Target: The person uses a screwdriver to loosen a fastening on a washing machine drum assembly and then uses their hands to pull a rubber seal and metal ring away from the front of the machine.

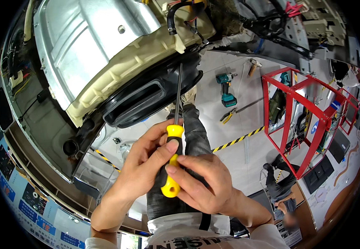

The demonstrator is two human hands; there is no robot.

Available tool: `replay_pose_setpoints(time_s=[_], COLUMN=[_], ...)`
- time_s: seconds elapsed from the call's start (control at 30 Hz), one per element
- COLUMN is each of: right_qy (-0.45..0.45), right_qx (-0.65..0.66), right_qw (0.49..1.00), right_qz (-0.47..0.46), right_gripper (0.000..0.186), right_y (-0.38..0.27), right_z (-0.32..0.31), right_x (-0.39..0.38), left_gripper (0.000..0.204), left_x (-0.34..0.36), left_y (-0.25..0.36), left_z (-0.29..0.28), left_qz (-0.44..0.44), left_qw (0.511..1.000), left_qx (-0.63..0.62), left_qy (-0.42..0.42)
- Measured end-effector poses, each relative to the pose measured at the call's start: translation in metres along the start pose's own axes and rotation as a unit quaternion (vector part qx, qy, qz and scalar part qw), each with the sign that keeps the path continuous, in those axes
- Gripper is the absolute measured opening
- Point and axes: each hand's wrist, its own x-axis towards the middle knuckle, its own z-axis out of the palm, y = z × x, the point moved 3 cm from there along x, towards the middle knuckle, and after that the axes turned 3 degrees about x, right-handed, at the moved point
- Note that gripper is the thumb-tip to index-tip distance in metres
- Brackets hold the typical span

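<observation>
both gripping one screwdriver (pixel 173 159) at picture centre: left hand (pixel 147 159) wrapped round the upper part of its yellow-and-black handle, right hand (pixel 200 178) pinching the lower part with thumb and fingers. thin shaft running straight up to the black rubber duct (pixel 147 97) under the silver metal tub (pixel 84 41). beyond, lying on the pale floor (pixel 246 153), a teal drill (pixel 226 88), pliers (pixel 226 117) and a red frame (pixel 296 120).

The screwdriver (pixel 173 162) stands upright between the left hand (pixel 147 159) and the right hand (pixel 203 180), its shaft reaching up to the rubber duct (pixel 147 99) under the metal housing (pixel 93 45). Right of the screwdriver, on the floor (pixel 246 157), lie a cordless drill (pixel 226 89), pliers (pixel 227 117) and, farther back, what may be a hammer (pixel 253 65). Farther right stands a frame rack (pixel 300 120).
</observation>
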Motion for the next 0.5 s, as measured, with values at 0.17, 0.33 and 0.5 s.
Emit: replay_pose_setpoints(time_s=[0.17, 0.33, 0.5], right_qy=[-0.021, 0.064, 0.180], right_qx=[0.041, 0.104, 0.500], right_qw=[0.993, 0.945, 0.697], right_qz=[0.111, 0.303, 0.482], right_gripper=[0.062, 0.041, 0.027], right_y=[0.029, 0.063, 0.070], right_z=[-0.014, -0.020, -0.035], right_x=[0.001, -0.003, -0.051], left_gripper=[0.048, 0.050, 0.057], left_x=[0.005, 0.003, 0.000], left_y=[0.001, 0.010, -0.003], left_z=[-0.008, -0.007, 0.038], left_qz=[-0.013, -0.048, -0.045], left_qw=[0.996, 0.980, 0.898], left_qx=[0.070, 0.192, 0.374], left_qy=[0.054, -0.013, -0.230])
